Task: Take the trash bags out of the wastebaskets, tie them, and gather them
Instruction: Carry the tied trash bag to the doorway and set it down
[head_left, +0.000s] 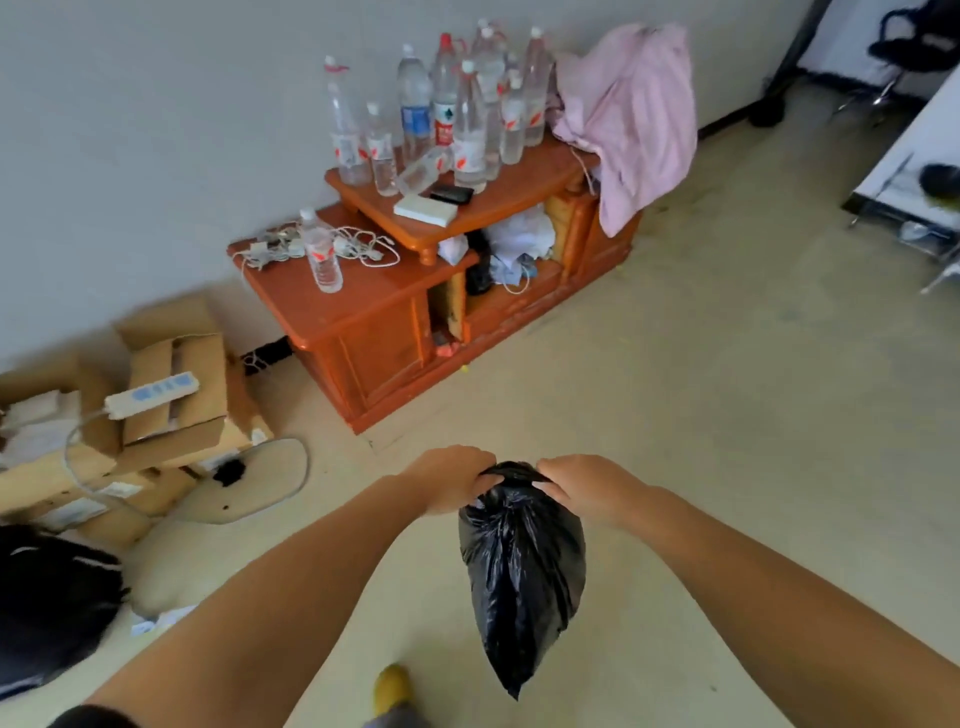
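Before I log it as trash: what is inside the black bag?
Cannot tell: the black bag is opaque, its neck gathered between left hand and right hand.

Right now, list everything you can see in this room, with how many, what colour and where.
trash bag: one, black, hanging in mid-air, neck gathered between both hands
cabinet: one, orange-brown wood, against the wall
water bottles: a dozen or so, clear, on the cabinet's upper shelf; one more on its lower top
pink cloth: one, draped over the cabinet's right end
white cables: a tangle, on the lower top
cardboard boxes: several, brown, on the floor at left
power strip: one, white, on the boxes
black bag: one, floor at far left
left hand: grips the bag's neck
right hand: grips the bag's neck
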